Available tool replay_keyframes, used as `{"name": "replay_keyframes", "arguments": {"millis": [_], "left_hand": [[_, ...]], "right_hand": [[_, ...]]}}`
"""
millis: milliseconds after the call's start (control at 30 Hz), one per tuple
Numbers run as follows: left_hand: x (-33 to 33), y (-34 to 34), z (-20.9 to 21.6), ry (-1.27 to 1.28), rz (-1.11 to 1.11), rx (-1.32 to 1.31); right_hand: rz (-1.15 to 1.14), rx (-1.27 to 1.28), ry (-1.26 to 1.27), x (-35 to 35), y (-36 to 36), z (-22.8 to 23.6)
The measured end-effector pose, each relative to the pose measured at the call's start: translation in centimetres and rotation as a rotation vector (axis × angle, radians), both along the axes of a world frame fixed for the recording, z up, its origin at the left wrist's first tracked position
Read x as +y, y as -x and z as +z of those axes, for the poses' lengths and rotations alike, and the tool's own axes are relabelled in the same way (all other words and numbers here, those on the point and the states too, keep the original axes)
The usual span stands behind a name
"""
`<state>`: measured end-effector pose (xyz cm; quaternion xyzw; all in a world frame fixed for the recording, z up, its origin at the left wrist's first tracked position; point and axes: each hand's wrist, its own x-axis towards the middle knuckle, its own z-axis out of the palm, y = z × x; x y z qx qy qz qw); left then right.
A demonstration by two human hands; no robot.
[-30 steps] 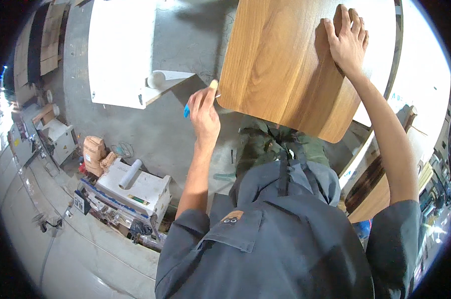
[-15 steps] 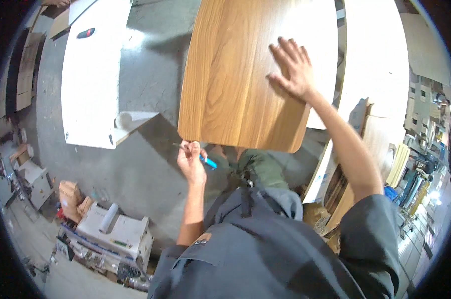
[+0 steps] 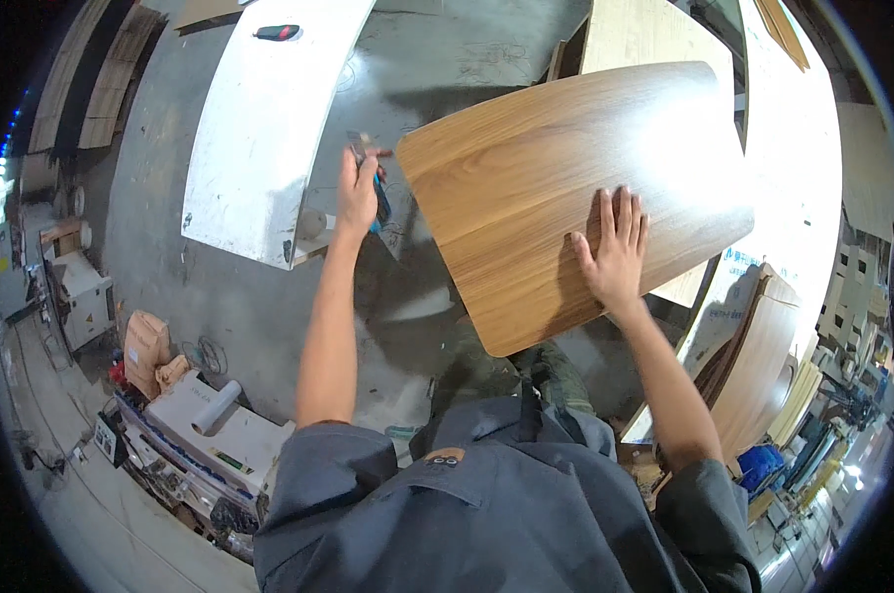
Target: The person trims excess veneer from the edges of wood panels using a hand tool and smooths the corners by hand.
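A wood-grain board [image 3: 506,208] with rounded corners lies turned at an angle in front of me. Near its left corner, apart from the edge, my left hand [image 3: 356,201] is closed around a blue-handled tool [image 3: 383,206] with a narrow metal end. Motion blur and the fingers hide the tool's exact kind. My right hand [image 3: 617,259] rests flat on the board's top near its closer edge, fingers stretched out and holding nothing.
Left of me stands a white table [image 3: 259,138] with a black-and-red tool [image 3: 277,33] on it. Pale panels [image 3: 654,40] support the board, and a long white surface [image 3: 788,148] runs along the right. A white machine [image 3: 195,425] stands at lower left.
The board has rotated, its left corner swinging away from my body. My left hand has moved forward with the tool, and my right hand now presses on the board closer to me.
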<state>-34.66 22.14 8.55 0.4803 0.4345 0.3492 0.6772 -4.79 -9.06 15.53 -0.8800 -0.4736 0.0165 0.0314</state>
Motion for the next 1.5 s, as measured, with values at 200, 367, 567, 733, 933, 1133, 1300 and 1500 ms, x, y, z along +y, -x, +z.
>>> {"name": "replay_keyframes", "arguments": {"millis": [200,367,567,733,933,1133,1300,1500], "left_hand": [[1.6,-2.5,2.5,-0.924,-0.329,0.451],[-4.0,-1.0,2.5,-1.075,-0.320,0.540],[-24.8,2.5,4.7,-0.785,-0.503,0.548],[-42.1,3.8,4.3,-0.629,-0.758,0.387],[-42.7,-2.9,6.6,0.372,0.288,0.027],[-38.7,-5.0,7.3,0.392,0.441,0.122],[-31.2,-0.2,3.7,0.230,0.429,0.102],[-12.8,-1.6,3.4,0.064,0.046,0.206]], "right_hand": [[0.317,-0.003,0.004,1.1,-4.7,0.9],[0.261,-0.066,-0.051,1.8,-5.2,-0.2],[0.230,-0.137,-0.151,6.0,-6.7,-1.8],[0.062,-0.093,-0.095,12.6,-6.6,-0.8],[0.520,0.045,-0.131,18.6,-21.7,0.6],[0.485,-0.030,-0.211,12.6,-24.9,-0.4],[0.101,-0.169,-0.193,-0.5,-24.9,-4.6],[-0.062,-0.076,-0.010,-9.2,-14.3,-1.8]]}}
